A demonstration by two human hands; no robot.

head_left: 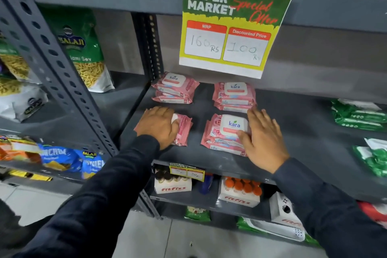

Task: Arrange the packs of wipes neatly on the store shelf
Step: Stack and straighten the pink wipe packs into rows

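Pink packs of wipes lie in four small stacks on the grey shelf (293, 132). The back left stack (174, 88) and the back right stack (234, 96) stand untouched. My left hand (159, 124) lies flat on top of the front left stack (183, 130), covering most of it. My right hand (263, 134) rests with spread fingers against the right side of the front right stack (222, 134), the thumb on its top pack.
A yellow and green price sign (230, 31) hangs from the shelf above. Green packs (358, 115) lie at the shelf's right end. Snack bags (83, 48) fill the left bay. Bottle cartons (238, 192) stand on the shelf below.
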